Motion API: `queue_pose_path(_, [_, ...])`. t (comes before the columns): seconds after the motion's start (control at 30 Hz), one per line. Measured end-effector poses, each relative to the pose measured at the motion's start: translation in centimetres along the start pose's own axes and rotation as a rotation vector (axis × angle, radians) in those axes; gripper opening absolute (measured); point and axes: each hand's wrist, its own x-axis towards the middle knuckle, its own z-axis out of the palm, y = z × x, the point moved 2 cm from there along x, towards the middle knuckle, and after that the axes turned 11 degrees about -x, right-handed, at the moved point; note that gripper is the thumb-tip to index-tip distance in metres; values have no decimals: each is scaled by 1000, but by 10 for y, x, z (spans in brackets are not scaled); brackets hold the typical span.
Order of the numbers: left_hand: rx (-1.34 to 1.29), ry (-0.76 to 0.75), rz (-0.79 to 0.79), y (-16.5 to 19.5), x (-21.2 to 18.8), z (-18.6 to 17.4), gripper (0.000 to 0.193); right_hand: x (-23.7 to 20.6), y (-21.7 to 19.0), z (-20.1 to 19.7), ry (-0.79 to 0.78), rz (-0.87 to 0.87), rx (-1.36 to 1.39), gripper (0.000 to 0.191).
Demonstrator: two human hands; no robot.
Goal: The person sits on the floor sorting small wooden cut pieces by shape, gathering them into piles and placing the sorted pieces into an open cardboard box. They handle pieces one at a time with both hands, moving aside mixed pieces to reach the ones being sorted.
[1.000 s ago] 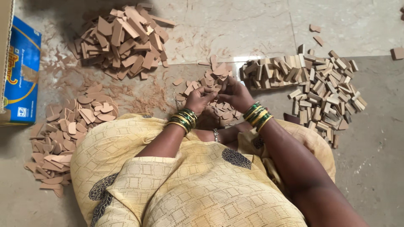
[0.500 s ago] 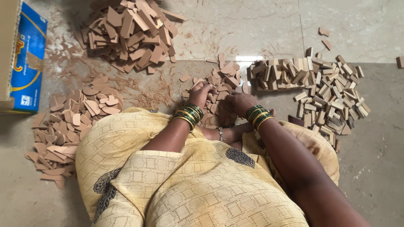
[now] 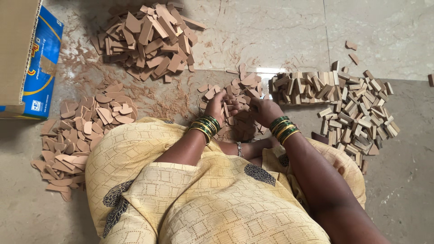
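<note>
While the person sits on the stone floor (image 3: pixel 271 36) in a yellow patterned garment (image 3: pixel 217 194), both hands work in the small heap of flat brown cut-outs (image 3: pixel 242 97) just beyond the knees. Taking that heap as the landmark, the left hand (image 3: pixel 220 106) lies on its near left edge, fingers curled around a few thin brown pieces, with green and gold bangles (image 3: pixel 205 126) at the wrist. The right hand (image 3: pixel 264 110) rests on the heap's near right edge, fingers bent down among the pieces; whether it grips one cannot be told. To the right of the heap lies a spread of small tan rectangular blocks (image 3: pixel 343 104), partly stacked in rows. Beyond the heap and to its left sits a larger pile of angular brown offcuts (image 3: pixel 149 40). Well left of the heap, rounded brown cut-outs (image 3: pixel 81 131) are scattered beside the person's knee, and a blue cardboard box (image 3: pixel 36 68) stands farther left.
</note>
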Motion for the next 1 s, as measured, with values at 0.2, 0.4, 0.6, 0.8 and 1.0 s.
queue_pose_path(0.2, [-142, -22, -6, -5, 4, -1, 27, -3, -21, -18, 363, -169, 101, 24])
queue_pose_path(0.4, [-123, 0, -22, -13, 6, 2, 31, -13, -58, -22, 307, -343, 44, 40])
queue_pose_path(0.6, [-75, 110, -89, -4, 7, -5, 63, -21, -73, -25, 322, -600, -171, 50])
queue_pose_path(0.8, [46, 232, -125, -2, -2, 2, 77, -23, -76, -22, 269, -548, -98, 30])
queue_pose_path(1.0, [160, 236, -178, -5, 0, 3, 80, -18, -65, -12, 159, -450, 268, 13])
